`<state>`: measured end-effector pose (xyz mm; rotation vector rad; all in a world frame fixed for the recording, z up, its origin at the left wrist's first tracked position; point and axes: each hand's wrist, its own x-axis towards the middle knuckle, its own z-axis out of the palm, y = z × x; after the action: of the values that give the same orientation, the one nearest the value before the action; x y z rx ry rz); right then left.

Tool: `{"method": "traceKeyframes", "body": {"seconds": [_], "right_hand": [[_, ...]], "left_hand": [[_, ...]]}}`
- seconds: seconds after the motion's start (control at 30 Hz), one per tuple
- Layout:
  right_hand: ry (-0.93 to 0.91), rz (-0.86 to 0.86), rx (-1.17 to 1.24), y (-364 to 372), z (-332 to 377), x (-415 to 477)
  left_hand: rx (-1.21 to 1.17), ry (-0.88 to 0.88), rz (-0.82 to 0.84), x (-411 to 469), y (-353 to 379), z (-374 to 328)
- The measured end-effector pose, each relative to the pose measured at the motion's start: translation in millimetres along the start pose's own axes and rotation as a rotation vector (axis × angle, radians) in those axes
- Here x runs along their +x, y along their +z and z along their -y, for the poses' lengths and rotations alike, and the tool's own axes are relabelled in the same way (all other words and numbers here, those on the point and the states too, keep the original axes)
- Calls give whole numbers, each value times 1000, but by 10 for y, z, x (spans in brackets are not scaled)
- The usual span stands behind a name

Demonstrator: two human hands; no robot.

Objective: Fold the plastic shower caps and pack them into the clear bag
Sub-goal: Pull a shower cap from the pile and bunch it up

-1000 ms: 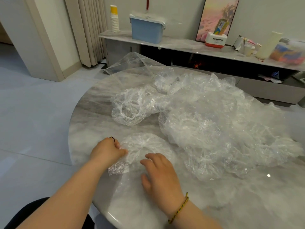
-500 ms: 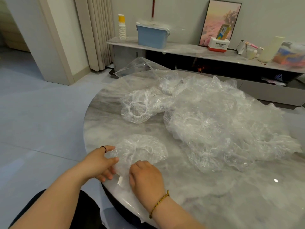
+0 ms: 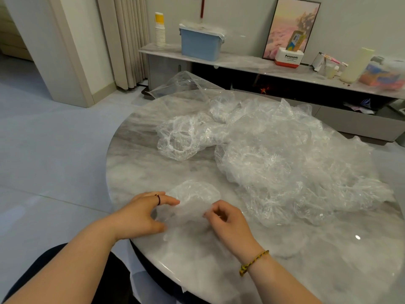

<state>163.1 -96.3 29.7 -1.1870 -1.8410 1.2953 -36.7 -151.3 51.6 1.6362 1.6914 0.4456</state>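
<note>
A clear crinkled shower cap [image 3: 192, 202] lies near the front edge of the round marble table [image 3: 135, 163], stretched between my hands. My left hand [image 3: 142, 213] pinches its left side between thumb and fingers. My right hand [image 3: 228, 220] pinches its right edge with curled fingers. A big heap of loose shower caps [image 3: 285, 163] covers the middle and right of the table. One cap with a white elastic rim [image 3: 177, 139] lies apart at the heap's left. The clear bag [image 3: 182, 86] sits at the table's far edge.
Behind the table runs a low marble shelf [image 3: 241, 62] with a blue lidded box [image 3: 200, 43], a stack of paper cups [image 3: 160, 29], a white Panasonic box [image 3: 289, 59] and a framed picture [image 3: 291, 25]. Grey floor lies to the left.
Both hands have lifted the near edge of the cap and spread apart, stretching it between them. The camera has shifted a little, showing more floor on the left.
</note>
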Motion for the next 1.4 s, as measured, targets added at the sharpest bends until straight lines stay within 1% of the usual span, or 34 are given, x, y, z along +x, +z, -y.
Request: {"method": "traceKeyframes", "body": {"seconds": [0.1,0.2,0.27,0.3,0.37,0.47,0.53,0.6,0.7,0.73,0.77,0.8,0.83,0.87,0.9,0.93,1.0,1.07,1.17,1.2,1.23,1.3,1.37,1.4], "right_hand": [[76,-69,50,-20,-4,140],[170,-151,107,-23,4,295],[245,-171,166,-22,24,389],[276,-173,157,-22,36,424],[300,-177,37,-15,26,496],[275,-173,-250,30,-4,597],[254,-156,-393,52,-13,649],[229,-144,-488,46,2,675],[126,-171,-498,59,-3,665],[38,-203,-513,82,-11,640],[-97,-256,-560,111,-38,623],[-222,-293,-616,149,-73,608],[-289,-266,-696,190,-111,588],[-315,-212,-799,219,-125,574],[-320,-146,-901,245,-140,571],[-299,-90,-977,265,-156,565],[-233,21,-1059,288,-165,557],[-190,84,-1079,296,-197,573],[-98,102,-1069,270,-151,599],[-92,123,-1063,264,-143,613],[-148,158,-1032,266,-167,631],[-145,200,-937,268,-173,640],[-137,203,-895,257,-177,646],[-131,190,-840,256,-182,649]], "left_hand": [[-88,-17,-138,152,60,-44],[-102,-87,-175,297,116,-80],[-139,-132,-223,401,155,-42],[-157,-166,-256,435,169,-38],[-135,-255,-341,503,186,-40],[6,-371,-413,545,212,-60],[78,-380,-453,546,219,-77],[186,-344,-529,527,233,-106],[311,-293,-634,514,267,-96],[338,-265,-648,508,270,-98],[370,-211,-660,521,294,-65],[397,-124,-684,532,305,-63],[441,-71,-654,536,316,-61],[484,-72,-564,538,323,-97],[514,-118,-447,534,354,-140],[559,-160,-367,537,404,-145],[603,-199,-282,559,475,-142],[612,-216,-272,581,500,-161],[583,-244,-291,594,489,-129],[577,-248,-299,595,489,-130],[568,-247,-300,595,492,-134],[538,-249,-292,615,484,-136],[500,-245,-275,621,449,-155],[442,-251,-287,626,420,-160]]}}
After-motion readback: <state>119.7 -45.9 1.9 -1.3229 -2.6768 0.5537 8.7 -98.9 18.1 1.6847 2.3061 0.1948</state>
